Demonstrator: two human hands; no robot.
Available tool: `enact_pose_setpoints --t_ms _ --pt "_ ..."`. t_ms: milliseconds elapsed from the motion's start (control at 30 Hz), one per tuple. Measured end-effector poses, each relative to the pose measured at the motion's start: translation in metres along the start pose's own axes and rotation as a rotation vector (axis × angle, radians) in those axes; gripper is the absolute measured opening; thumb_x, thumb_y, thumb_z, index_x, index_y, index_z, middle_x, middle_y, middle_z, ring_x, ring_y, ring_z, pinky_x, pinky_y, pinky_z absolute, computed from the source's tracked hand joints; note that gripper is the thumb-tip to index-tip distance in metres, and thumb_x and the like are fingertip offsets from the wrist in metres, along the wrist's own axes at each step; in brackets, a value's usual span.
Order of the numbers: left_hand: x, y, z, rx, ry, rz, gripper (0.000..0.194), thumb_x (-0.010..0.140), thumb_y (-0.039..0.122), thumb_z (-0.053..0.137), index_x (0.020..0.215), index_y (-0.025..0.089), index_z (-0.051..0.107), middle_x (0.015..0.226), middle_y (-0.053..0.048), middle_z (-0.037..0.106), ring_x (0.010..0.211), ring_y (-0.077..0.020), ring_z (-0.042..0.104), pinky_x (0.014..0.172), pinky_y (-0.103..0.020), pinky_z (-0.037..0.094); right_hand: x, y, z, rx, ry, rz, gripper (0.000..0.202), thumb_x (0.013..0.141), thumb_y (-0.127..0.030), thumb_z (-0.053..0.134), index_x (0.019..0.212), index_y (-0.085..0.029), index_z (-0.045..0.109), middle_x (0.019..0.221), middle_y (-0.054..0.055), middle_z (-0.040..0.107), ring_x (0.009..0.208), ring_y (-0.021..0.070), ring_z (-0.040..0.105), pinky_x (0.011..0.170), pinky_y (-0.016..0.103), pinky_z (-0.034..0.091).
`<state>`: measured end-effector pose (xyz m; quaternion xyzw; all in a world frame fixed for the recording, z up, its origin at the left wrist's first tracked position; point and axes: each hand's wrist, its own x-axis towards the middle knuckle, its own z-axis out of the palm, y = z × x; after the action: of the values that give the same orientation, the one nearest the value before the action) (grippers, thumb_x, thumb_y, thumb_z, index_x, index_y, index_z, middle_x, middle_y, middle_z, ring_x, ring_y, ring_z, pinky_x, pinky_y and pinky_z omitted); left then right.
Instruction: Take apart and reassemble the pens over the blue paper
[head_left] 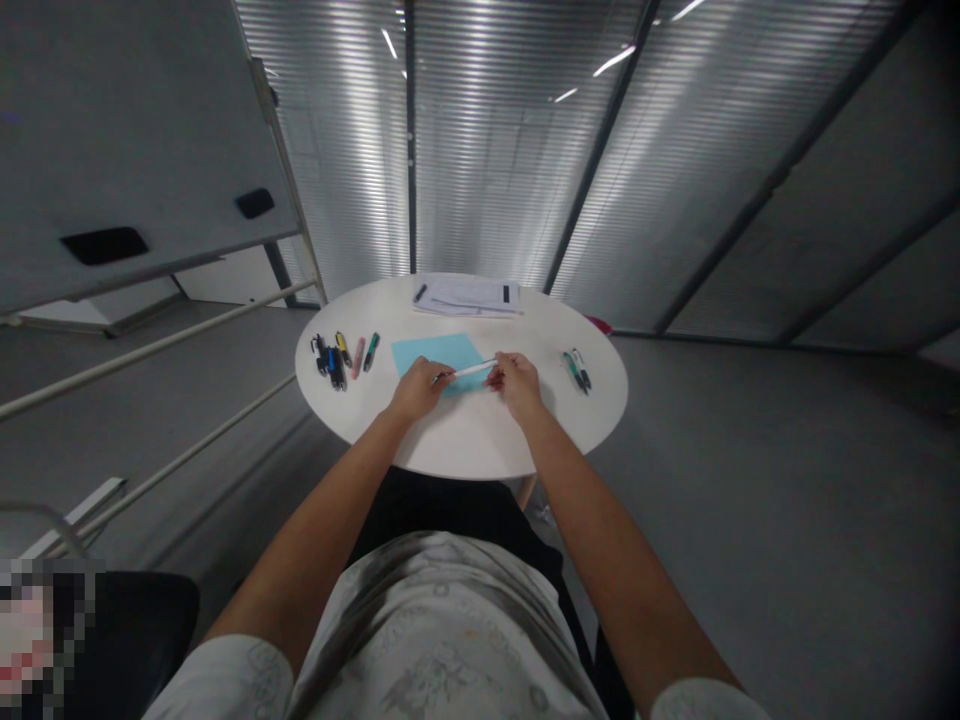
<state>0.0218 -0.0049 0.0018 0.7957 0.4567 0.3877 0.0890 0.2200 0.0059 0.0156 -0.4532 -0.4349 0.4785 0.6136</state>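
Between my two hands a slim white pen [474, 369] is held nearly level, tilted slightly up to the right. My left hand [420, 388] pinches its left end, and the fingers of my right hand [517, 385] close round its right end. Under the pen lies a light blue sheet of paper [427, 349] on the white round table [465, 440]. My hands cover part of the sheet's near side. Whether the pen has a cap is too small to tell.
Left on the table lie several dark pens [330, 365], a yellow marker [343, 348], a pink marker [358, 358] and a green pen [371, 351]. Two pens [577, 370] lie at the right. Papers [465, 296] are stacked at the back. A whiteboard [142, 130] stands left.
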Motion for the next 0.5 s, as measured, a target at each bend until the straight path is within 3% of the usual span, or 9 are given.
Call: enact_pose_setpoints --t_ms 200,333,500 --pt "-0.001 -0.001 0.002 -0.044 -0.002 -0.01 0.024 0.091 0.034 0.054 0.104 0.021 0.07 0.09 -0.006 0.07 0.092 -0.021 0.057 0.082 -0.034 0.047 -0.001 -0.005 0.001 0.132 -0.048 0.047 0.026 0.077 -0.045 0.064 0.084 -0.023 0.052 0.052 -0.008 0.054 0.046 0.0115 0.057 0.041 0.02 0.04" --pt "-0.001 -0.002 0.005 -0.083 0.02 -0.03 0.022 0.089 0.033 0.057 0.105 0.023 0.069 0.091 -0.004 0.07 0.091 -0.0198 0.057 0.082 -0.032 0.047 0.0 -0.008 0.005 0.213 -0.105 0.166 0.033 0.083 -0.058 0.052 0.086 -0.025 0.055 0.063 -0.004 0.058 0.061 0.0135 0.061 0.052 0.023 0.047" --pt "-0.001 0.002 0.001 -0.071 0.035 -0.004 0.024 0.089 0.037 0.057 0.105 0.023 0.067 0.088 -0.004 0.07 0.088 -0.0204 0.056 0.079 -0.032 0.046 0.006 -0.016 0.02 0.334 -0.22 0.248 0.046 0.085 -0.068 0.043 0.073 -0.024 0.049 0.069 0.001 0.06 0.074 0.0189 0.064 0.063 0.031 0.052"
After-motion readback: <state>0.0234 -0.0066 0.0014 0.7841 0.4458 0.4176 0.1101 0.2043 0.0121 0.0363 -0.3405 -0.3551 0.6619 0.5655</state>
